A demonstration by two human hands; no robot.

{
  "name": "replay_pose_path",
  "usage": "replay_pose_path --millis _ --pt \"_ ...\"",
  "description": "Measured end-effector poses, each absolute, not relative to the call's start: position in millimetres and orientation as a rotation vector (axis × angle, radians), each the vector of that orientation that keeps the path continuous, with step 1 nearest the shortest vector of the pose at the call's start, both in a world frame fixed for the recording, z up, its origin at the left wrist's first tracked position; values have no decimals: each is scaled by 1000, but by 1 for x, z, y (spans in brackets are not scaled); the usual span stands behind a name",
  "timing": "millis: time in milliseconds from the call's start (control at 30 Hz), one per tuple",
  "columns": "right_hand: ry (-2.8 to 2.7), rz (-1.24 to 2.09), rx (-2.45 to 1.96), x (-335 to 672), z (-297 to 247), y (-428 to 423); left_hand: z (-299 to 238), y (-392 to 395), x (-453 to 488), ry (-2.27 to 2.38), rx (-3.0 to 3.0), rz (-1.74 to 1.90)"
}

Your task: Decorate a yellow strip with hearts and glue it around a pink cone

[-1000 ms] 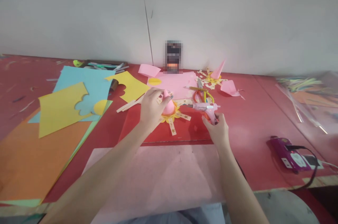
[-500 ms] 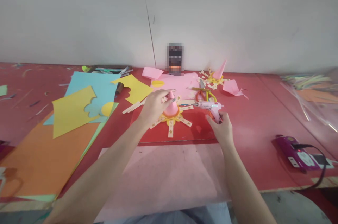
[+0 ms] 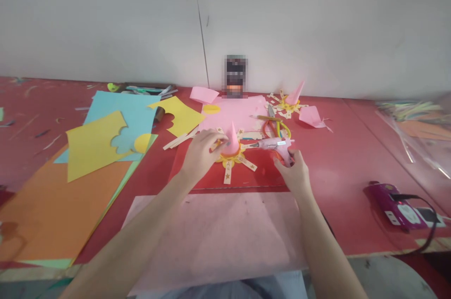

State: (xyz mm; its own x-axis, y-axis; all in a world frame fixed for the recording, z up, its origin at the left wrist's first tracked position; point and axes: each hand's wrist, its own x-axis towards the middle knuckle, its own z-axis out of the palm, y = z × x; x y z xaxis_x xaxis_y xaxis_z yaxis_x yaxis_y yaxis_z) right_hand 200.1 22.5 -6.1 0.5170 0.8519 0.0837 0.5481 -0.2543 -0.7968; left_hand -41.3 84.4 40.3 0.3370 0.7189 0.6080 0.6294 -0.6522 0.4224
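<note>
A pink paper cone [image 3: 231,140] stands upright on a yellow flower-shaped base [image 3: 238,160]. Cream strips [image 3: 227,173] with stars and letters radiate from it. My left hand [image 3: 201,151] is at the cone's lower left side, thumb and index finger curved and somewhat apart; whether the fingertips touch the cone is unclear. My right hand [image 3: 295,171] is wrapped round the grip of a pink glue gun [image 3: 274,144]. The gun's nozzle points left toward the strips on the cone's right side. A red board [image 3: 207,180] lies underneath the cone piece.
Pliers [image 3: 280,127] lie behind the glue gun. A similar cone piece [image 3: 294,95] stands at the back right. Blue paper [image 3: 105,109], yellow paper [image 3: 86,149] and orange paper [image 3: 66,205] overlap on the left. A purple power strip [image 3: 394,205] sits at right.
My left hand has moved down from the cone's tip to its lower left side, baring the tip. The glue gun has shifted slightly left, its nozzle now nearer the cone.
</note>
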Motion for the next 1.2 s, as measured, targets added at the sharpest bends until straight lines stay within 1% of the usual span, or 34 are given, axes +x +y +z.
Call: replay_pose_path --millis 133,267,567,933,1200 --pt "-1232 505 -1971 197 -6 20 23 80 -42 1213 2648 961" --pt "-1314 506 -1992 194 -7 18 21 79 -43 1197 2710 781" --pt "-1484 377 -2079 176 -8 13 26 81 -50 1217 2716 583" --pt "-1562 253 -2111 160 -8 7 17 82 -50 1232 2688 570" --pt "-1580 139 -2083 156 -10 4 14 84 -50 1230 2648 664"
